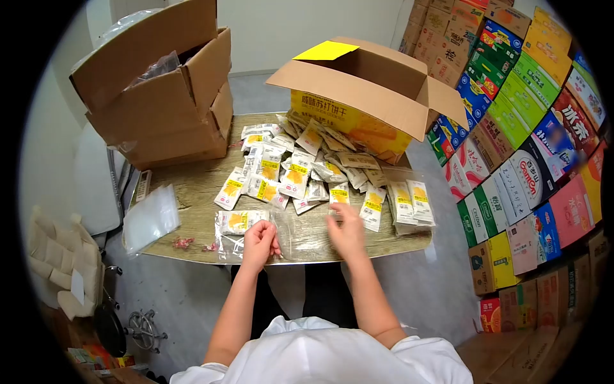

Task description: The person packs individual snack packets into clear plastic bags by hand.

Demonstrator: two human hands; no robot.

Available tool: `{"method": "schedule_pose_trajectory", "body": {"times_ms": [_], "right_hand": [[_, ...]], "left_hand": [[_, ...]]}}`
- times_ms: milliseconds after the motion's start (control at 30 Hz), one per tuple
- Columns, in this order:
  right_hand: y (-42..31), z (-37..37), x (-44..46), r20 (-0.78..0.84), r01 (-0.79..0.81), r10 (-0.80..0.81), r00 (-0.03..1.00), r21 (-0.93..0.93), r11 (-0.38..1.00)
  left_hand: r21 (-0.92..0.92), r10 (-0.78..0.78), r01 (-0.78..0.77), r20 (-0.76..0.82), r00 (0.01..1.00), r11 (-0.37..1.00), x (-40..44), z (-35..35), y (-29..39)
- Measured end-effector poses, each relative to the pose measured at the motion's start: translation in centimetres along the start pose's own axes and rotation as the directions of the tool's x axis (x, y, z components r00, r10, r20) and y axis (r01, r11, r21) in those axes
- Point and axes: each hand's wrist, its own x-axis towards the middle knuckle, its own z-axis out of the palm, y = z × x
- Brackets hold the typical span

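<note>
My left hand (261, 244) is closed on the edge of a clear plastic bag (286, 240) at the table's front edge. Inside the bag lies a white and yellow cracker packet (240, 221). My right hand (347, 232), a little blurred, is over the table to the right, its fingers apart, just in front of a cracker packet (339, 194). Beyond both hands spreads a loose pile of cracker packets (297, 171). Right of it lies a filled clear bag of packets (412, 203).
An open yellow cracker carton (348, 118) stands at the back of the table (192, 221). Brown cardboard boxes (153, 121) stand at the left. Flat clear bags (151, 219) overhang the left edge. Stacked coloured cartons (511, 179) line the right wall; an office chair (61, 259) is at left.
</note>
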Motion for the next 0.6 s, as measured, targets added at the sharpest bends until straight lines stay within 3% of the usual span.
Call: {"method": "schedule_pose_trajectory", "body": {"times_ms": [67,133,233,300,367,600], "right_hand": [[2.1,-2.1,0.4,-0.064,-0.009,0.003,0.998,-0.103,0.995],[4.3,-3.1,0.8,-0.231,-0.008,-0.074,0.97,-0.335,0.942],[5.8,-2.6,0.9,-0.245,-0.014,-0.119,0.962,-0.48,0.877],[5.9,-2.3,1.0,-0.213,-0.003,-0.096,0.972,-0.421,0.907],[5.5,-2.2,0.8,-0.114,-0.068,0.004,0.993,-0.565,0.822],[4.0,-3.8,-0.2,-0.149,-0.106,0.048,0.988,-0.411,0.905]], "left_hand": [[0.027,0.015,-0.016,0.021,1.0,1.0,0.3,0.0,0.0],[0.031,0.009,-0.01,0.022,1.0,0.999,0.3,0.2,0.1],[0.033,0.002,-0.003,0.026,1.0,0.999,0.3,0.1,-0.2],[0.032,0.0,-0.001,0.026,1.0,0.999,0.1,-0.2,-0.2],[0.031,0.04,-0.042,0.062,0.997,0.999,-0.2,-0.2,-0.2],[0.018,0.031,-0.033,0.081,0.996,0.999,-0.4,-0.4,0.0]]}}
